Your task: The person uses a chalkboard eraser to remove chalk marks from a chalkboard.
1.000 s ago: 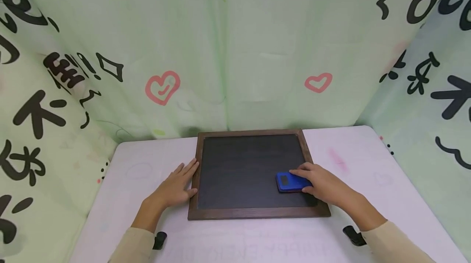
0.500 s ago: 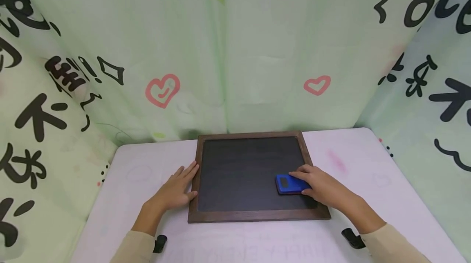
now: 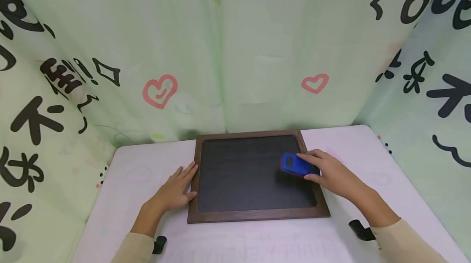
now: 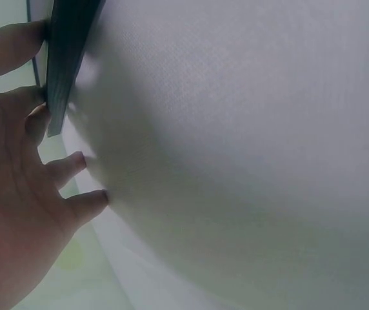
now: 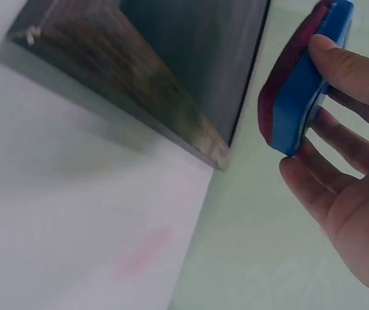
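Observation:
A small blackboard point(image 3: 243, 173) with a brown wooden frame lies on the table, its dark surface showing no writing. My right hand point(image 3: 333, 173) grips a blue chalkboard eraser point(image 3: 297, 165) between thumb and fingers. In the right wrist view the eraser point(image 5: 294, 103) is lifted off the board, and its dark red felt side faces the board. My left hand point(image 3: 173, 191) rests at the frame's left edge with fingers spread; in the left wrist view its fingertips point(image 4: 75, 169) touch the table, while the thumb side meets the frame point(image 4: 68, 58).
The white table point(image 3: 243, 242) has a faint pink smudge near its right side. Behind it and at both sides hangs a pale green curtain point(image 3: 265, 50) printed with hearts and black characters. A black strap end shows by each sleeve.
My right hand has raised the eraser off the board and moved it slightly away from me and to the right. The left hand has stayed at the frame. The head view shifted slightly.

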A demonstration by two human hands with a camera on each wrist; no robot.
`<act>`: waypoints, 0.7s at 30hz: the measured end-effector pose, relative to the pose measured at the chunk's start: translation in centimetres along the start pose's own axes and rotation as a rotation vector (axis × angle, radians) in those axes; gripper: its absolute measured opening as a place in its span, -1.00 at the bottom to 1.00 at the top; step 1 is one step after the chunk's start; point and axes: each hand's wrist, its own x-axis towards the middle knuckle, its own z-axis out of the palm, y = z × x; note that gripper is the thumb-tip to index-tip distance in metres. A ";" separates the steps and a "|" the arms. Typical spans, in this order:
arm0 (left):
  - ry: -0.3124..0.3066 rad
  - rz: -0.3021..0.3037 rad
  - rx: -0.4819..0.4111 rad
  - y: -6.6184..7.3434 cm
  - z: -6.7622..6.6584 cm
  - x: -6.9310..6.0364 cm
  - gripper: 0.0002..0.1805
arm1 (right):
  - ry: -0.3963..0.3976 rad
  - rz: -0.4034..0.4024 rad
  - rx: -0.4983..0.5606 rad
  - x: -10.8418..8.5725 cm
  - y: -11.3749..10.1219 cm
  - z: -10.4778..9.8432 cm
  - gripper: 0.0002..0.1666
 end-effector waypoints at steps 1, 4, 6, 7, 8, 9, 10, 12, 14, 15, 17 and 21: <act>0.000 0.000 0.001 0.0 0.0 0.0 -0.12 | 0.018 0.005 -0.004 0.0 0.2 -0.3 -0.23; -0.002 -0.002 0.005 -0.2 0.1 0.1 -0.11 | 0.062 0.039 -0.004 0.0 1.0 -1.3 -0.22; 0.000 0.002 0.005 -0.2 0.2 0.3 -0.11 | 0.085 0.084 0.001 -0.1 1.6 -1.9 -0.21; 0.002 0.004 0.002 -0.2 0.1 0.2 -0.11 | 0.092 0.110 0.003 -0.1 1.9 -2.3 -0.21; 0.003 0.004 -0.001 -0.3 0.1 0.2 -0.11 | 0.096 0.140 0.003 -0.1 2.2 -2.6 -0.20; 0.004 0.005 -0.005 -0.2 0.1 0.2 -0.11 | 0.101 0.170 0.002 -0.2 2.6 -2.9 -0.18; 0.003 0.006 -0.009 -0.2 0.1 0.2 -0.11 | 0.104 0.201 0.000 -0.2 2.9 -3.1 -0.17; -0.001 0.004 -0.012 -0.1 0.1 0.2 -0.12 | 0.112 0.254 -0.007 -0.3 3.5 -3.5 -0.14; -0.004 0.001 -0.012 -0.1 0.1 0.1 -0.12 | 0.121 0.298 -0.008 -0.2 4.0 -3.8 -0.13; -0.006 0.000 -0.013 -0.1 0.1 0.1 -0.12 | 0.130 0.317 -0.008 -0.2 4.3 -3.8 -0.13; -0.007 -0.003 -0.013 -0.1 0.1 0.0 -0.12 | 0.144 0.355 -0.007 -0.2 4.9 -3.9 -0.13; 0.000 -0.003 -0.023 -0.1 0.1 0.0 -0.11 | 0.140 0.436 -0.007 -0.3 6.2 -3.8 -0.10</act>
